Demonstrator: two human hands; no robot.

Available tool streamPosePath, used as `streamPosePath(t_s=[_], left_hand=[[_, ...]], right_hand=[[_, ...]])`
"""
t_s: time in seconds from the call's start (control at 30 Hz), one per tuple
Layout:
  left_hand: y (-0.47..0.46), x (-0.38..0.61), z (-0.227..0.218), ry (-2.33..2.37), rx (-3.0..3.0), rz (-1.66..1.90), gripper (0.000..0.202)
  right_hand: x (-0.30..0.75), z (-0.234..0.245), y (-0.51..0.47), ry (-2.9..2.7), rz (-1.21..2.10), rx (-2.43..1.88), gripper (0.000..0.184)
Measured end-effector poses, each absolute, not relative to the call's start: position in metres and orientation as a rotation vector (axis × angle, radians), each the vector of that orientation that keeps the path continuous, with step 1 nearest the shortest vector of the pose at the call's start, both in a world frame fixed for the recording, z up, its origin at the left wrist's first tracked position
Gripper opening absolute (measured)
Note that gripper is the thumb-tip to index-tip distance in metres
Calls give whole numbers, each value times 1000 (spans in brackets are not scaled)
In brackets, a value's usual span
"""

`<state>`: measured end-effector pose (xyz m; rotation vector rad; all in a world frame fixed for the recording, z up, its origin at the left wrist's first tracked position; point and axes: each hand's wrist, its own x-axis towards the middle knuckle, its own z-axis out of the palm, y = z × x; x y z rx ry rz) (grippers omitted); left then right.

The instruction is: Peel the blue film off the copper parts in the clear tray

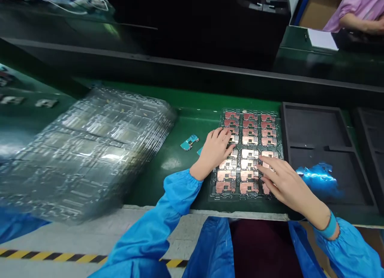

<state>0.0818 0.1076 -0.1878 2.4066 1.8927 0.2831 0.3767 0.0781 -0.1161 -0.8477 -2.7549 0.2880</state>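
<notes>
Parts tray (250, 112) centre; stacked trays (87, 150) left, foam tray (327, 150) right, prob. 2 small parts (190, 142) btwn.

We are on an electronics assembly line. Green conveyor belt (192, 98), stacked clear blister trays (87, 150) (blurred), blue smock sleeves (156, 234).

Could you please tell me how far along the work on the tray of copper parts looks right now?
The clear plastic tray already shows copper-coloured parts in every visible pocket. Both hands rest on it, left hand on the left column, right hand on the right. Two small teal parts lie loose on the green bench; the black foam tray holds none.
</notes>
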Motion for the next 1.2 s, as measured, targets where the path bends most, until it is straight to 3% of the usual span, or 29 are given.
streamPosePath(t_s=[0.3,0.4,0.53,0.6,0.7,0.83,0.97,1.2], left_hand=[[97,93,-184,1942,2363,125,62],[84,70,-165,2063,2328,246,67],[24,6,-130,2761,1824,498,48],[-10,-27,-119,2967,1450,368,39],[-37,-61,-113,2921,1289,290,24],[-41,-77,-101,2886,1298,398,21],[-39,-88,-79,2936,1334,558,26],[-42,-100,-39,3012,1347,754,15]], right_hand=[[403,-152,80,-2666,329,-835,38],[414,-160,89,-2670,324,-775,41],[437,-154,98,-2725,404,-690,50],[439,-141,100,-2768,411,-586,54],[418,-114,97,-2807,382,-469,56],[368,-89,85,-2799,480,-341,44],[335,-92,70,-2773,598,-393,36],[293,-113,63,-2514,899,-302,28]])
